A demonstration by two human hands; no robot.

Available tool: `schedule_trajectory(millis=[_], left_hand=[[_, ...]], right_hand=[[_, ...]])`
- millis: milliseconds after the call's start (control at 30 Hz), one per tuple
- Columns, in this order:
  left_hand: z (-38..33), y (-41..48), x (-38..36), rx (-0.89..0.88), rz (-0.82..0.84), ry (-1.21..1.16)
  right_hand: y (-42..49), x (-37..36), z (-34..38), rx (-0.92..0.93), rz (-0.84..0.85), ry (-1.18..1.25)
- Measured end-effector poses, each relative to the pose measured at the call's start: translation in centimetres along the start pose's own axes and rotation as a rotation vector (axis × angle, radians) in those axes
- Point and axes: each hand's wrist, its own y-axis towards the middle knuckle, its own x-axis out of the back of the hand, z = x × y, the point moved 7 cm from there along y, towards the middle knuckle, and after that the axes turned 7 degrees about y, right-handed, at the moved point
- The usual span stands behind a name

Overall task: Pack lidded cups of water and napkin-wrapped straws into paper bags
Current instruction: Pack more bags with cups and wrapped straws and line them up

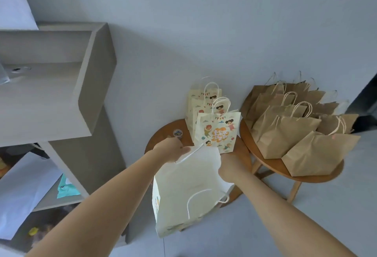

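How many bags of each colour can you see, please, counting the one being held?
Printed cream bags: 4, counting the held bag
Brown bags: at least 6; back ones overlap
Total: at least 10

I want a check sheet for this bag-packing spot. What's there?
Surface: left stool and right stool, round, wooden, side by side.
Job's things: white bag held up; printed bags on left stool; brown bags on right stool; no cups or straws seen.
Clutter: small tub on left stool.
Hands: left hand pinches the white bag's top; right hand grips its other edge.
Cables: nothing seen.
Surroundings: grey shelf at left, pale wall behind.
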Motion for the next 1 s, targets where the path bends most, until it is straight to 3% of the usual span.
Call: schedule_trajectory(millis=[167, 300, 600, 767, 833, 1000], left_hand=[[0.4, 6.1, -2.6, -0.015, 0.090, -0.094], [0.2, 10.3, -3.7, -0.027, 0.166, -0.109], [0.6, 14.9, -4.3, -0.029, 0.163, -0.036], [0.2, 12.5, -0.9, -0.035, 0.067, -0.077], [0.4, 11.4, 0.6, 0.007, 0.026, -0.206], [1.4, 6.0, 6.3, 0.057, -0.219, -0.370]], right_hand=[[7.0, -0.7, -3.2, -0.101, -0.038, -0.050], [10.5, -2.8, -3.8, -0.167, 0.059, -0.040], [13.7, -3.9, -4.4, -0.238, 0.093, 0.051], [13.2, -1.8, -2.1, -0.143, 0.053, 0.157], [12.9, -0.2, -0.4, -0.071, -0.003, 0.160], [10.3, 3.8, 6.6, 0.194, -0.160, 0.157]])
